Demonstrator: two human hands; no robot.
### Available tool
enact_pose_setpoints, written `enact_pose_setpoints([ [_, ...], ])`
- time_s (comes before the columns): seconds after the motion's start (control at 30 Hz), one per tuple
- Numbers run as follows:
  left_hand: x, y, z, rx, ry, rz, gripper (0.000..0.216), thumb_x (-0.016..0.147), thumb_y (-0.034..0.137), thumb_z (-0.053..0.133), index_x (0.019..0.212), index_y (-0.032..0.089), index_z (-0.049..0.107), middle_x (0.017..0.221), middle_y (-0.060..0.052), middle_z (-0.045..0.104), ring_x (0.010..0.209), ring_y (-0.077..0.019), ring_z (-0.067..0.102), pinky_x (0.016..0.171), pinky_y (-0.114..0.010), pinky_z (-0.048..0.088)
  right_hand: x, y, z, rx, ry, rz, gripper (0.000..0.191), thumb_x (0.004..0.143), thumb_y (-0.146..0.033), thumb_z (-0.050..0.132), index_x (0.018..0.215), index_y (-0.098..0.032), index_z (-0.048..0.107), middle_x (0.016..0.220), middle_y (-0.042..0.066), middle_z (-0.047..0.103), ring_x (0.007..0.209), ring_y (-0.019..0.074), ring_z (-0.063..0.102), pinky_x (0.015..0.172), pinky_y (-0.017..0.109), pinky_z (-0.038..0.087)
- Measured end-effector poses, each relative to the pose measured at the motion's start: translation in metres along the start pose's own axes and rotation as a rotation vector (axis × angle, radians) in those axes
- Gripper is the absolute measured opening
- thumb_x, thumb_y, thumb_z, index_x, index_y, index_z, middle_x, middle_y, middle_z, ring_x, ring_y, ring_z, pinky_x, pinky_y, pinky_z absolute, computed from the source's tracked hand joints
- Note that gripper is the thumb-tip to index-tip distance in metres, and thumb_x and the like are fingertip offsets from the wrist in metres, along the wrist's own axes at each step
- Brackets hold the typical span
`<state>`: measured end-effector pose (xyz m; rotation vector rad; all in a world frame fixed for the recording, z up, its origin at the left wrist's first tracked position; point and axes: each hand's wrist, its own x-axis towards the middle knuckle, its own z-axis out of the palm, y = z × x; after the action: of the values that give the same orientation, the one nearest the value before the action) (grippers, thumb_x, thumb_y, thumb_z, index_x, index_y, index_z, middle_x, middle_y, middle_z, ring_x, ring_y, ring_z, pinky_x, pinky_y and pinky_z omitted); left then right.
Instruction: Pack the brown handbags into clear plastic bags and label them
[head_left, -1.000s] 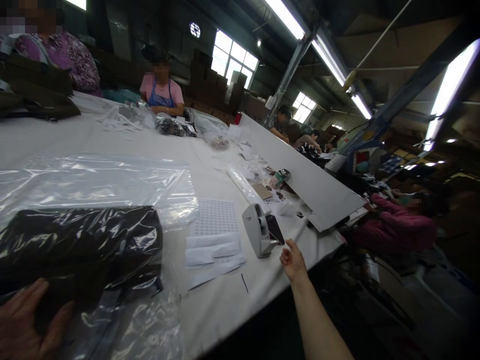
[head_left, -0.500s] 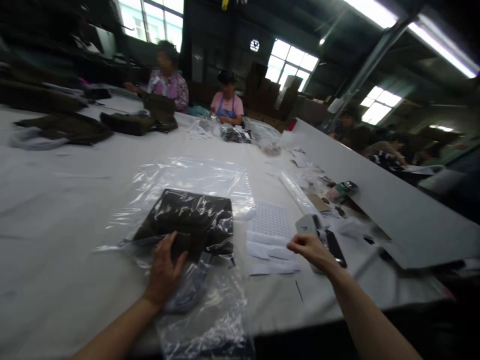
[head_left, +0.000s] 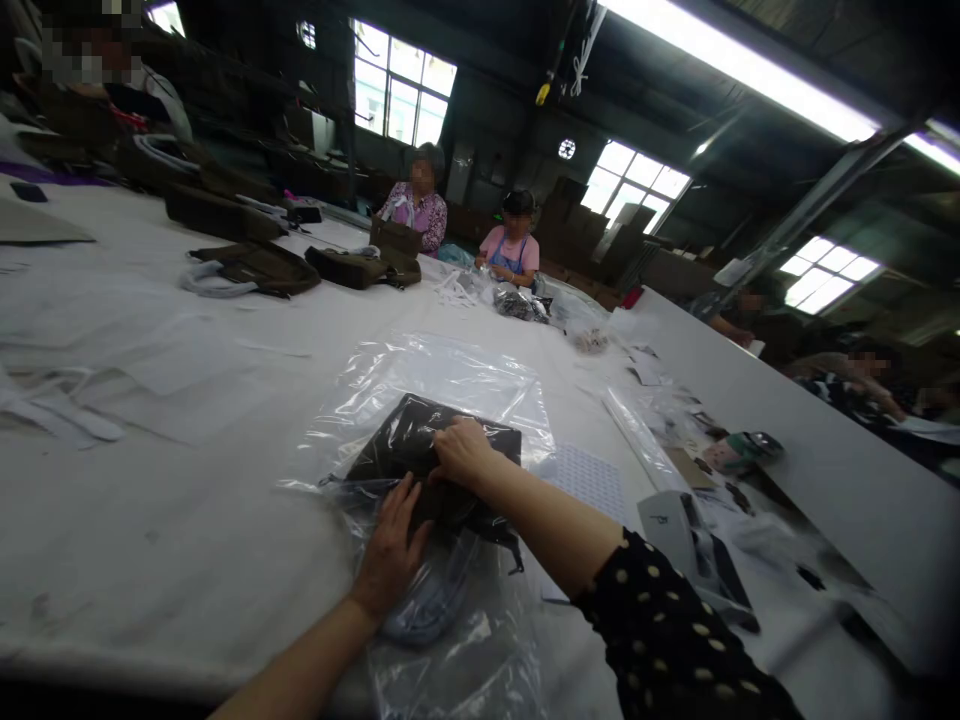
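A dark folded fabric item (head_left: 405, 450) lies inside a clear plastic bag (head_left: 442, 375) on the white table (head_left: 150, 480). My left hand (head_left: 391, 545) rests flat on the bag's near end, fingers stretched out over the dark fabric. My right hand (head_left: 461, 450) presses down on the middle of the bagged item with its fingers curled together. The open end of the bag (head_left: 457, 640) trails toward the table's near edge.
A sheet of small stickers (head_left: 589, 480) and a grey tape dispenser (head_left: 679, 535) lie to the right. Dark bags (head_left: 255, 265) sit at the far left. Two people (head_left: 465, 225) sit at the far end; others work along the right side behind a white board (head_left: 810, 450).
My right hand has moved left from the tape dispenser onto the bagged fabric. My left hand has stayed on the bag's near end. The camera has swung left.
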<state>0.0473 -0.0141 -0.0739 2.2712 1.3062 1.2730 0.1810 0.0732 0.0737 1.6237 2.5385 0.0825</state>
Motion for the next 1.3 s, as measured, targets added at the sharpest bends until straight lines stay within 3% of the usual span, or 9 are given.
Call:
enact_pose_setpoints([
  [0.13, -0.002, -0.004, 0.002, 0.084, -0.054, 0.079, 0.056, 0.09, 0.023, 0.043, 0.141, 0.021, 0.023, 0.146, -0.015, 0.029, 0.134, -0.0305, 0.028, 0.103, -0.053, 0.036, -0.055, 0.055, -0.001, -0.045, 0.166, 0.093, 0.045, 0.08, -0.036, 0.064, 0.116, -0.011, 0.054, 0.105, 0.017, 0.06, 0.102, 0.0305, 0.051, 0.086, 0.043, 0.044],
  [0.23, -0.003, -0.006, 0.003, 0.096, -0.062, 0.092, 0.055, 0.09, 0.024, 0.044, 0.141, 0.018, 0.024, 0.146, -0.015, 0.028, 0.135, -0.03, 0.025, 0.104, -0.052, 0.035, -0.135, 0.081, 0.03, -0.084, 0.354, -0.176, 0.047, 0.086, -0.011, 0.049, 0.129, -0.027, 0.044, 0.132, 0.008, 0.046, 0.124, 0.0262, 0.036, 0.1, 0.043, 0.035],
  [0.4, 0.023, -0.019, 0.007, 0.058, -0.127, 0.132, 0.047, 0.09, 0.028, 0.042, 0.135, 0.014, 0.037, 0.144, -0.015, 0.033, 0.134, -0.0286, 0.028, 0.106, -0.051, 0.032, -0.232, 0.052, 0.111, -0.052, 0.297, -0.505, 0.049, 0.088, -0.018, 0.049, 0.13, -0.041, 0.04, 0.132, -0.004, 0.049, 0.129, 0.0212, 0.033, 0.106, 0.041, 0.031],
  [0.6, 0.066, -0.029, -0.026, 0.028, -0.314, 0.2, 0.047, 0.091, 0.037, 0.038, 0.132, 0.014, 0.041, 0.143, -0.015, 0.035, 0.133, -0.0278, 0.029, 0.107, -0.048, 0.031, -0.207, 0.005, 0.125, 0.404, 0.407, -0.445, 0.029, 0.091, -0.018, 0.04, 0.114, -0.02, 0.057, 0.109, 0.006, 0.066, 0.115, 0.0209, 0.051, 0.099, 0.039, 0.04],
  [0.83, -0.023, 0.002, -0.105, -0.108, -0.618, 0.195, 0.075, 0.069, 0.059, 0.063, 0.131, 0.023, 0.042, 0.121, -0.01, 0.057, 0.108, -0.0261, 0.055, 0.093, -0.038, 0.047, -0.195, -0.022, 0.114, 0.807, 0.592, 0.062, 0.02, 0.09, -0.02, 0.041, 0.096, -0.02, 0.061, 0.087, 0.006, 0.065, 0.084, 0.0191, 0.059, 0.076, 0.034, 0.048],
  [0.93, -0.05, 0.003, -0.094, -0.111, -0.486, 0.011, 0.028, 0.087, 0.04, 0.047, 0.105, 0.023, 0.06, 0.102, -0.005, 0.066, 0.096, -0.02, 0.061, 0.087, -0.031, 0.049, -0.192, -0.032, 0.124, 0.788, 0.715, 0.108, 0.022, 0.089, -0.017, 0.039, 0.093, -0.021, 0.06, 0.092, 0.007, 0.063, 0.088, 0.0205, 0.057, 0.078, 0.037, 0.047],
  [1.03, -0.051, 0.001, -0.082, -0.176, -0.265, -0.234, 0.029, 0.091, 0.036, 0.035, 0.082, 0.021, 0.058, 0.076, -0.001, 0.065, 0.072, -0.0146, 0.063, 0.069, -0.024, 0.051, -0.186, -0.036, 0.125, 0.723, 0.814, 0.143, 0.022, 0.089, -0.018, 0.037, 0.086, -0.02, 0.059, 0.079, 0.006, 0.06, 0.075, 0.0192, 0.057, 0.066, 0.033, 0.047],
  [1.17, -0.043, 0.0, -0.093, -0.15, -0.119, -0.332, 0.03, 0.09, 0.041, 0.035, 0.08, 0.02, 0.055, 0.058, 0.003, 0.056, 0.052, -0.0126, 0.057, 0.056, -0.022, 0.046, -0.187, -0.046, 0.102, 0.765, 0.697, 0.26, 0.016, 0.091, -0.024, 0.04, 0.095, -0.02, 0.055, 0.061, -0.001, 0.057, 0.055, 0.0156, 0.056, 0.054, 0.026, 0.042],
  [1.3, -0.044, -0.006, -0.115, -0.069, -0.408, -0.521, 0.033, 0.087, 0.042, 0.038, 0.068, 0.02, 0.055, 0.052, 0.004, 0.055, 0.049, -0.0132, 0.056, 0.05, -0.022, 0.044, -0.191, -0.068, 0.086, 0.892, 0.42, 0.485, 0.029, 0.089, -0.031, 0.049, 0.115, -0.019, 0.043, 0.049, -0.008, 0.05, 0.045, 0.0162, 0.054, 0.049, 0.026, 0.038],
])
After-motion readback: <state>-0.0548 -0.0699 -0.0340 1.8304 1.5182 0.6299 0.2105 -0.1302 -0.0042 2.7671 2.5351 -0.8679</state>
